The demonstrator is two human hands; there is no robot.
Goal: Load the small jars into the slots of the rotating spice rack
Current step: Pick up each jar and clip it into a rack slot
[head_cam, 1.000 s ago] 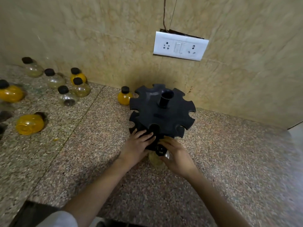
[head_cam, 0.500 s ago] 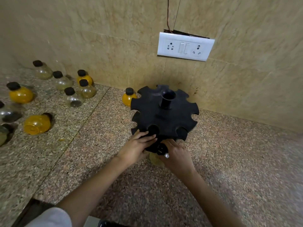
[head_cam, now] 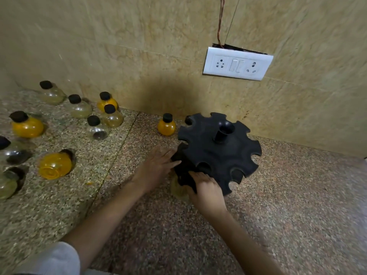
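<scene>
1. Our right hand (head_cam: 208,190) fingers curl around a pale glass jar (head_cam: 177,190), upright under the black notched plastic spice rack (head_cam: 218,153)'s near rim.
2. Our left hand (head_cam: 155,168) fingers lie spread against the rim's left side.
3. Loose jars sit well left on the speckled granite counter (head_cam: 278,205).

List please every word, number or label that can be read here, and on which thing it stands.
None can be read.
Jars: no labels visible.
Rack: plain black, no text visible.
Switch plate: only sockets and switches, no writing legible.
</scene>
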